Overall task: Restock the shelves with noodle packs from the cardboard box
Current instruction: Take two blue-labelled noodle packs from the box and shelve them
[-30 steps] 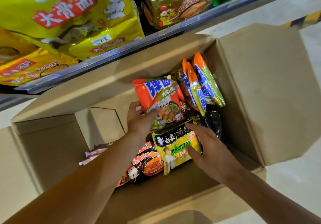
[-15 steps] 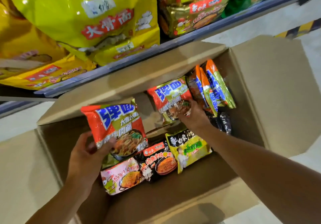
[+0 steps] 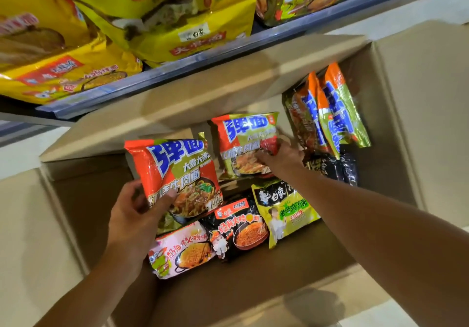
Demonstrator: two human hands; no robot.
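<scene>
Head view: left hand (image 3: 132,215) is gripping an orange noodle pack (image 3: 177,174), thumb across its front, lifted over the cardboard box (image 3: 418,123); right hand (image 3: 281,155) is pinching a second orange pack (image 3: 243,136) deeper inside. Box's near-left corner is lying open; shelf edge (image 3: 203,57) is overhanging the far flap

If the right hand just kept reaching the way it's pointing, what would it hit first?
The right hand already grips an orange noodle pack, its fingers aimed up and left toward the far box wall. Straight on, it would likely press that pack against the cardboard box wall under the folded flap, though depth is hard to judge.
</scene>
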